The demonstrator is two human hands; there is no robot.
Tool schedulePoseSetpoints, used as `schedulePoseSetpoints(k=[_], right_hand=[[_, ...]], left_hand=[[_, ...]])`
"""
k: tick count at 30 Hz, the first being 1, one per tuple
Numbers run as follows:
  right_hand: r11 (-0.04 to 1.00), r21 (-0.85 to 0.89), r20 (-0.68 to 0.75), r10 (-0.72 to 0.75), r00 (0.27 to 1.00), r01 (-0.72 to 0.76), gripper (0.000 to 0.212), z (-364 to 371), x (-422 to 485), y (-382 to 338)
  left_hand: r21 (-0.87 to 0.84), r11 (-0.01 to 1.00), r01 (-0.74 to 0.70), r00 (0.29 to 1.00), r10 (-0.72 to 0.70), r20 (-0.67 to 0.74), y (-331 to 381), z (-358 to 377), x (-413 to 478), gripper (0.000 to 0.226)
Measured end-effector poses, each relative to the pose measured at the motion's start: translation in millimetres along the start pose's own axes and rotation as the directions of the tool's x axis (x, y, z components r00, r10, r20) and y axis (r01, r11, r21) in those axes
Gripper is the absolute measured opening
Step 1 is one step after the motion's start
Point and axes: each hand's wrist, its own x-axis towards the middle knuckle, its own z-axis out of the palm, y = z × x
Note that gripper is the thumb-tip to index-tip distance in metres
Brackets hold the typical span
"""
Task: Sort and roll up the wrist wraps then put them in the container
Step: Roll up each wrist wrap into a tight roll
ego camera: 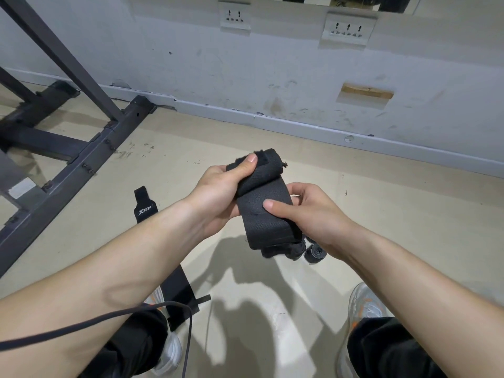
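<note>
Forearms (95, 282) reach out over floor (381, 214). Left hand (218, 192) curls round coiled end of wrist wrap (261, 211), thumb on top, guessing so coil doesn't spring loose. Right hand (313, 211) pinches flat tail, probably for tension. Wrap held mid-air: black, wide woven elastic, fuzzy end. Unrolled wrap (143, 207) flat on floor, left. Small rolls (315, 252) on floor under hands.

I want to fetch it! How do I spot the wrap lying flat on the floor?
Find the dark metal frame on the left. Just right of it, a black wrap lies on the floor. Unlike the rolled ones, it shows white lettering.
</note>
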Motion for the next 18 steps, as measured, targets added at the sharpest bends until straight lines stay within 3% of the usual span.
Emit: schedulePoseSetpoints(k=[5,11,18], right_hand=[[0.995,-0.054,0.012,-0.086,0.996,0.086,0.008,0.7,3.6,1.3],[0.977,-0.124,0.015,-0.174,0.985,0.175,0.013,1.8,5.2,0.9],[0.99,0.073,0.003,-0.125,0.992,0.125,0.018,0.7,-0.5,0.3]], left_hand=[[0.005,0.999,-0.038,0.999,0.038,-0.014,6.3,-5.0,4.4,0.038],[0.127,0.985,-0.114,0.992,0.119,-0.03,-1.6,-9.3,8.6,0.038],[0.176,0.965,-0.196,0.98,0.2,-0.002,-7.3,-6.2,11.9,0.044]])
